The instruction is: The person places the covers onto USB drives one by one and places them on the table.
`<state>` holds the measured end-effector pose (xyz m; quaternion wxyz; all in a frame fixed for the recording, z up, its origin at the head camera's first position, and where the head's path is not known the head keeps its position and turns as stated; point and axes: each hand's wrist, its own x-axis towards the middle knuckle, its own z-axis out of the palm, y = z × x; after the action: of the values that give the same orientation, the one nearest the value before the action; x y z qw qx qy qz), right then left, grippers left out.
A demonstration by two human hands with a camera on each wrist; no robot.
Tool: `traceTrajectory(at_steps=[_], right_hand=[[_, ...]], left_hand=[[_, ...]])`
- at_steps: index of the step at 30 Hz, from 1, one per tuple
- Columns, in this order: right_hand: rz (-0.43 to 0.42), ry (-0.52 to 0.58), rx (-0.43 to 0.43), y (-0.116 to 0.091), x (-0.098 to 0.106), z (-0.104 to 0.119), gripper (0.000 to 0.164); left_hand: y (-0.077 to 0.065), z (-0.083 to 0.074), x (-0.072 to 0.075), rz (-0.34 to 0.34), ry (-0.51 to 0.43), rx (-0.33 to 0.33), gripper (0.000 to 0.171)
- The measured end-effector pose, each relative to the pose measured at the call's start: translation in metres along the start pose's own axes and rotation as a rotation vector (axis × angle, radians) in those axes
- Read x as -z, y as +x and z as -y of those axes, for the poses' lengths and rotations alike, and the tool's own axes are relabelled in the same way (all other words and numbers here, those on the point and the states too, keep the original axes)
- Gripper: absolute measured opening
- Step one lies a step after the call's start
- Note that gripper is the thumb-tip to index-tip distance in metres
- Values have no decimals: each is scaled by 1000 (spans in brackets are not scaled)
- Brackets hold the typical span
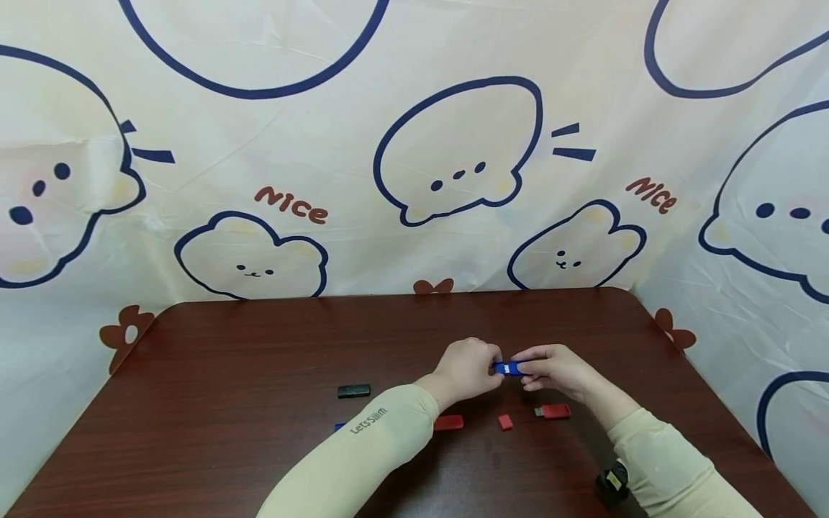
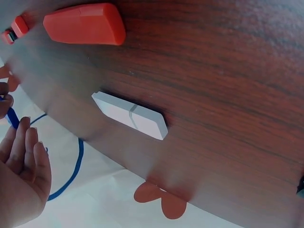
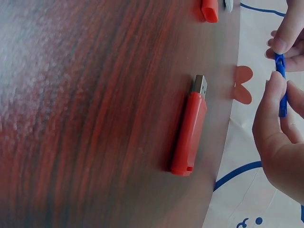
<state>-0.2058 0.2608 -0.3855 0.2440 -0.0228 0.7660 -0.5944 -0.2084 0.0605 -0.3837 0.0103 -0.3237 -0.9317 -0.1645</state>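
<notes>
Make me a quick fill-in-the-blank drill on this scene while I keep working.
1. The left hand and right hand both grip a USB stick coloured ____.
2. In the head view, the black stick lies to the ____ of both hands.
3. In the head view, the uncapped red stick lies to the ____ of the small red cap.
4. In the left wrist view, the loose stick nearest the picture's middle is ____.

Missing words: blue; left; right; white.
</notes>
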Motion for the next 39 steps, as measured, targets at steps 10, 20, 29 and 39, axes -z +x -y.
traceTrajectory(at_steps=[10,20,29,39], right_hand=[[2,13,4,-1,-4,2,37],[14,21,0,0,-4,1,36],[30,42,-3,0,-5,1,35],[15,12,-10,1,-4,0,35]], left_hand=[[0,-1,0,4,16,4,16],[0,-1,-1,-8,46,-15,16],[0,-2,-4,-36,101,-21,16],[-1,-3,-2,-41,87,-21,16]])
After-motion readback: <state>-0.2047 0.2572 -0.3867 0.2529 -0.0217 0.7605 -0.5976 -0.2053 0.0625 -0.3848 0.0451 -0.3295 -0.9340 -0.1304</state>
